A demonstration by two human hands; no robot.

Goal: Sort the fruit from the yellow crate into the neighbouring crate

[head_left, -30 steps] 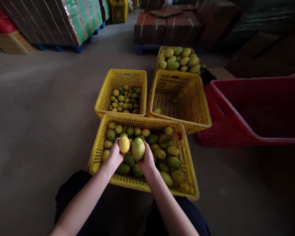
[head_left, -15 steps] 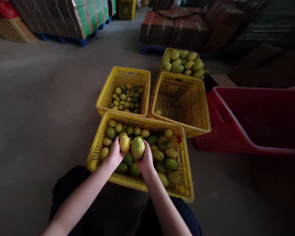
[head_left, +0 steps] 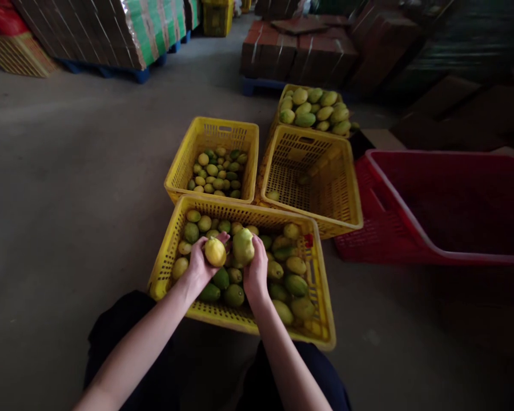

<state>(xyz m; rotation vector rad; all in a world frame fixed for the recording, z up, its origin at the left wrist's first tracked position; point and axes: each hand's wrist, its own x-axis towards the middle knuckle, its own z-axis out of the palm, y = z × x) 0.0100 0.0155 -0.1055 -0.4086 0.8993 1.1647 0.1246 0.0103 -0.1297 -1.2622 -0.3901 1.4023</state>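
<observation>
A yellow lemon [head_left: 215, 252] rests in my left hand [head_left: 199, 264], whose fingers curl around its far side. My right hand [head_left: 257, 268] grips a larger, paler green lemon [head_left: 243, 246] with a lumpy shape. Both fruits are held side by side, slightly apart, above the near yellow crate [head_left: 325, 308]. Inside that crate lie many loose lemons, ranging from yellow to dark green, such as a green lemon [head_left: 233, 295] just below my hands. My forearms hide part of the crate's front.
Beyond the near crate stand a yellow crate [head_left: 169, 171] partly filled with small lemons and another yellow crate [head_left: 354, 188] holding a few. Farther back, a crate is heaped with larger lemons [head_left: 304, 108]. A red basket [head_left: 368, 240] stands right; strapped boxes [head_left: 274, 48] sit behind.
The green lemon has turned in my right hand and now shows its lumpy side. My left hand has opened slightly around the yellow lemon, and the two fruits are farther apart.
</observation>
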